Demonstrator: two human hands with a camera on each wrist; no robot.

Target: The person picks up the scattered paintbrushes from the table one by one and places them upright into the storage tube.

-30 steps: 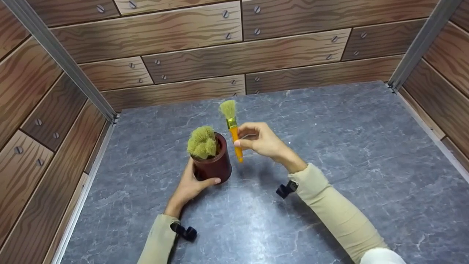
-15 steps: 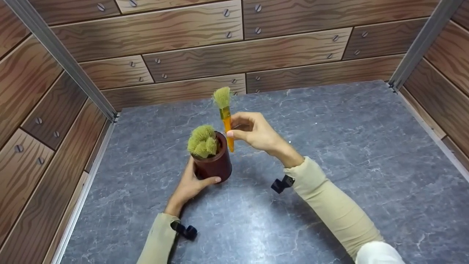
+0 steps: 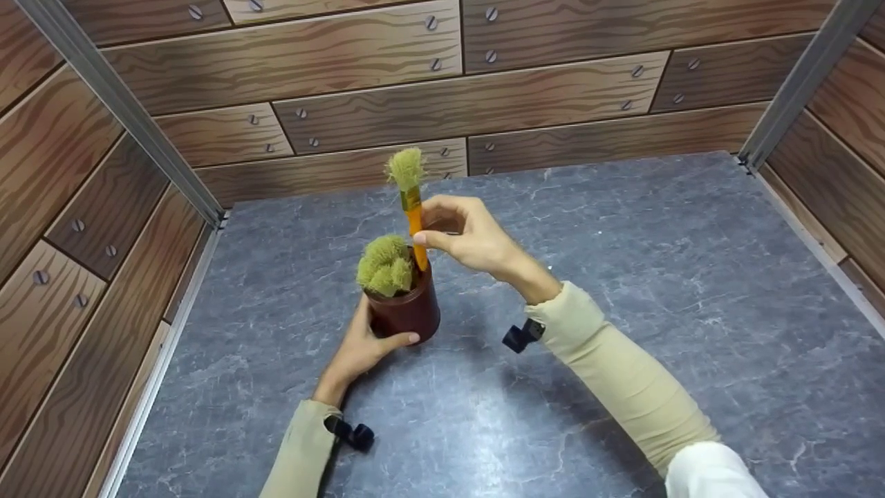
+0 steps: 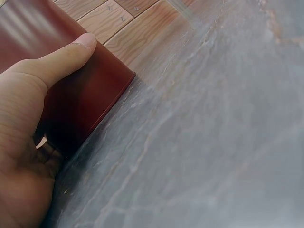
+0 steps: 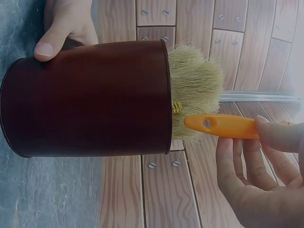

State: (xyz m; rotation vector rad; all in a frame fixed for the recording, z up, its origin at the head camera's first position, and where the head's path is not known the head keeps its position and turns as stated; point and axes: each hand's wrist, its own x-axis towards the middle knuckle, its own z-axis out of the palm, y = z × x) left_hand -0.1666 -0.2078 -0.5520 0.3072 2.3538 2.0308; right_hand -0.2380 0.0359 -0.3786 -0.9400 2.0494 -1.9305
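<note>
A dark red cylindrical cup (image 3: 409, 315) stands upright on the table, with several paintbrushes (image 3: 384, 266) in it, pale bristles up. My left hand (image 3: 361, 349) grips the cup low on its left side; in the left wrist view the thumb lies along the cup wall (image 4: 102, 88) near its base. My right hand (image 3: 473, 238) pinches another paintbrush (image 3: 415, 220) by its orange handle, bristles up. In the right wrist view the handle's end (image 5: 199, 122) is just above the cup's rim, beside the other bristles (image 5: 194, 76). The ferrules inside are mostly hidden.
The grey marbled tabletop (image 3: 664, 277) spreads around the cup. Wood-patterned panels (image 3: 359, 76) wall it at the back and both sides, with metal corner posts (image 3: 124, 111). A small black wrist device (image 3: 523, 335) is strapped to each sleeve.
My right hand has moved left and up with the paintbrush, from beside the cup to over its mouth. The left hand and cup have stayed in place.
</note>
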